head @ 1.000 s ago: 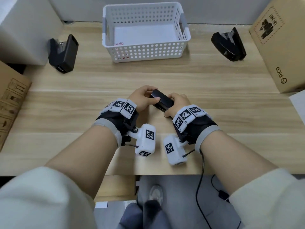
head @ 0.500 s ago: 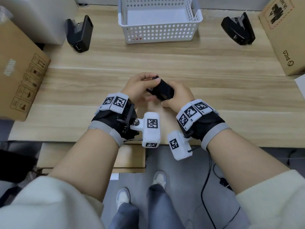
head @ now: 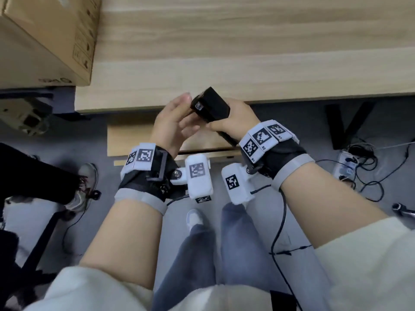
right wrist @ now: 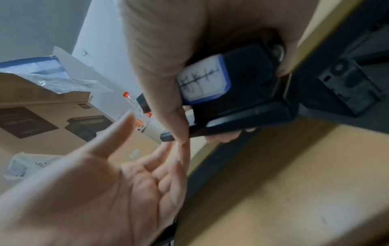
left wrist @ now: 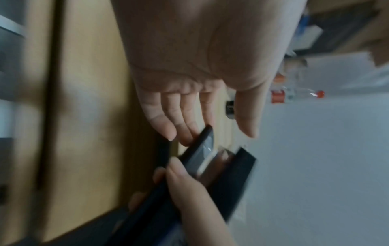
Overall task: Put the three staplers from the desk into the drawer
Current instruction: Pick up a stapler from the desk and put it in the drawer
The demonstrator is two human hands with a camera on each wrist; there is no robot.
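Observation:
One black stapler [head: 211,107] is held in the air just past the desk's front edge [head: 224,102]. My right hand [head: 238,115] grips it around the body, with the thumb across a white label [right wrist: 202,83]. My left hand [head: 179,122] is beside it on the left, fingers straight, and the fingertips [left wrist: 185,136] touch the stapler's [left wrist: 210,163] front end with the thumb apart. A wooden drawer unit [head: 134,135] stands below the hands; I cannot tell whether a drawer is open. The other two staplers are outside the head view.
A cardboard box [head: 45,41] sits on the desk's left end. A person's dark trouser leg and shoe [head: 85,182] are on the floor at left. Cables and a power strip [head: 348,167] lie at right beside a black desk leg [head: 345,126].
Both hands lifted the stapler off the desk and drew it back over the front edge. The left hand's fingers straightened from their hold. The head view tipped down toward the floor.

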